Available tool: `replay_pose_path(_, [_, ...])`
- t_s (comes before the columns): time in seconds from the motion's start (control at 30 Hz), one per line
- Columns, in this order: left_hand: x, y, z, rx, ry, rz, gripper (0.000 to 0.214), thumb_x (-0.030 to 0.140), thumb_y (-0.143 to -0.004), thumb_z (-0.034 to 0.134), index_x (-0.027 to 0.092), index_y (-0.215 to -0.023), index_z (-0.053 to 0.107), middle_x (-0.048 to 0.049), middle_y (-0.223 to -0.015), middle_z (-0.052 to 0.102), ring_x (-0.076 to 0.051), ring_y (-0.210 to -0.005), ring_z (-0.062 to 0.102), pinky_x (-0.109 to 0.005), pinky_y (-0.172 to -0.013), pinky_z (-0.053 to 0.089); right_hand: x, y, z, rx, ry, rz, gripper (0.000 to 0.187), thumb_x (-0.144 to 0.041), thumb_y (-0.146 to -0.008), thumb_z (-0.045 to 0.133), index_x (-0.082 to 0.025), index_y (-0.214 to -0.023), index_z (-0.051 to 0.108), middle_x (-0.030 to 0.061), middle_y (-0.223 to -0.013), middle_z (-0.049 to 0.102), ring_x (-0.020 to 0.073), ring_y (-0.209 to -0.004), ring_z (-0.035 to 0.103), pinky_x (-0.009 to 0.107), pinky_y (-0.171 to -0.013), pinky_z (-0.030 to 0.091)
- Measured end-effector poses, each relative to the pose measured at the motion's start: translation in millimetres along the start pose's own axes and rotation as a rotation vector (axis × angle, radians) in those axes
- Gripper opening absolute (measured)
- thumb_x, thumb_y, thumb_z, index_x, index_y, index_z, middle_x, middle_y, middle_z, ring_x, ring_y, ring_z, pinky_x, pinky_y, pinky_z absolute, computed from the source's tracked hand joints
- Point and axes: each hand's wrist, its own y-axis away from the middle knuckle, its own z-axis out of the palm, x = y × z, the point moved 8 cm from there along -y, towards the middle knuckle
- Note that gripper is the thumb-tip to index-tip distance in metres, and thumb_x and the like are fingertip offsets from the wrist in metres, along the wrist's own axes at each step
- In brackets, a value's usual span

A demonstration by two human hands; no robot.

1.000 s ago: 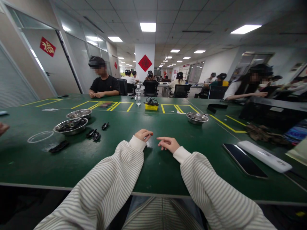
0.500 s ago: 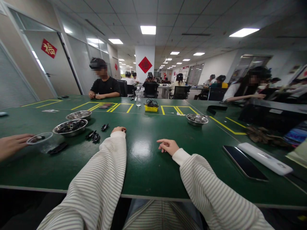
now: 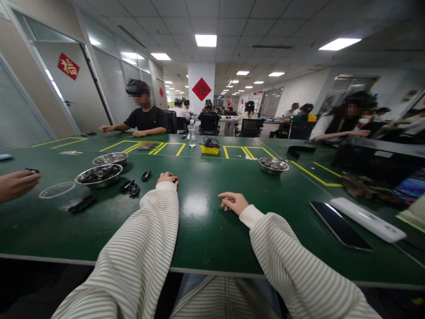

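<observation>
Head view: the left hand (image 3: 167, 178) reaches forward, back of the hand up, fingers curled in; a small dark bit (image 3: 174, 180) shows at its fingertips, but whether it is gripped cannot be told. The right hand (image 3: 234, 202) lies nearer the body, loosely half-open, index finger pointing leftward, holding nothing. Just left of the left hand, clearly the nearer one, a glossy black elongated part (image 3: 146, 176) lies apart on the dark green bench (image 3: 212, 239), its long axis slanting away to the right. Beyond, leftward, stands a round shiny steel bowl (image 3: 105, 182) of dark pieces.
</observation>
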Motion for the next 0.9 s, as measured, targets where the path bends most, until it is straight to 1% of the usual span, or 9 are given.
replay_pose_path(0.17, [8.3, 3.0, -0.4, 0.052, 0.006, 0.082, 0.023, 0.032, -0.062, 0.053, 0.026, -0.082, 0.062, -0.0021, -0.097, 0.049, -0.022, -0.094, 0.035, -0.028, -0.076, 0.035, 1.1, 0.0, -0.1, -0.001, -0.002, 0.012, 0.029, -0.018, -0.065, 0.046, -0.01, -0.091, 0.056, 0.0027, -0.06, 0.058, 0.0057, -0.043, 0.05, 0.017, -0.041, 0.038])
replay_pose_path(0.27, [12.2, 2.8, -0.8, 0.074, 0.025, 0.15, 0.02, 0.033, -0.062, 0.052, 0.025, -0.078, 0.062, -0.0012, -0.096, 0.05, -0.021, -0.095, 0.035, -0.028, -0.077, 0.035, 1.8, -0.3, 0.2, -0.004, -0.007, 0.022, 0.029, -0.018, -0.064, 0.046, -0.01, -0.09, 0.056, 0.0023, -0.058, 0.058, 0.0058, -0.042, 0.05, 0.017, -0.041, 0.038])
replay_pose_path(0.43, [16.6, 1.2, 0.9, 0.062, 0.069, 0.242, 0.015, 0.03, -0.061, 0.053, 0.022, -0.07, 0.061, -0.0006, -0.089, 0.054, -0.019, -0.093, 0.036, -0.026, -0.075, 0.035, 1.4, -0.3, 0.5, -0.003, -0.004, 0.025, 0.028, -0.018, -0.064, 0.046, -0.009, -0.089, 0.057, 0.0021, -0.058, 0.058, 0.0056, -0.042, 0.049, 0.016, -0.04, 0.037])
replay_pose_path(0.57, [21.8, 0.3, 3.6, 0.056, 0.09, 0.284, 0.013, 0.029, -0.06, 0.054, 0.021, -0.068, 0.06, -0.0009, -0.083, 0.057, -0.019, -0.091, 0.037, -0.028, -0.077, 0.034, 1.5, -0.4, 0.3, -0.004, 0.0, 0.015, 0.026, -0.018, -0.065, 0.046, -0.01, -0.086, 0.058, 0.0023, -0.057, 0.058, 0.006, -0.042, 0.05, 0.017, -0.041, 0.038])
replay_pose_path(0.77, [45.4, 9.0, 2.0, 0.055, 0.14, 0.421, 0.012, 0.025, -0.062, 0.051, 0.02, -0.069, 0.059, -0.0014, -0.075, 0.059, -0.018, -0.087, 0.04, -0.028, -0.075, 0.035, 3.5, -1.2, 0.1, -0.008, 0.012, 0.006, 0.024, -0.019, -0.065, 0.046, -0.01, -0.084, 0.058, 0.0024, -0.057, 0.058, 0.0061, -0.042, 0.05, 0.017, -0.042, 0.039])
replay_pose_path(0.9, [68.9, 19.2, -2.6, 0.043, 0.206, 0.501, 0.012, 0.022, -0.062, 0.051, 0.019, -0.071, 0.059, -0.0014, -0.073, 0.059, -0.016, -0.082, 0.042, -0.028, -0.076, 0.036, 2.8, -0.8, -0.6, 0.003, 0.021, 0.01, 0.025, -0.018, -0.065, 0.046, -0.01, -0.085, 0.058, 0.0023, -0.057, 0.058, 0.0061, -0.042, 0.05, 0.017, -0.042, 0.039])
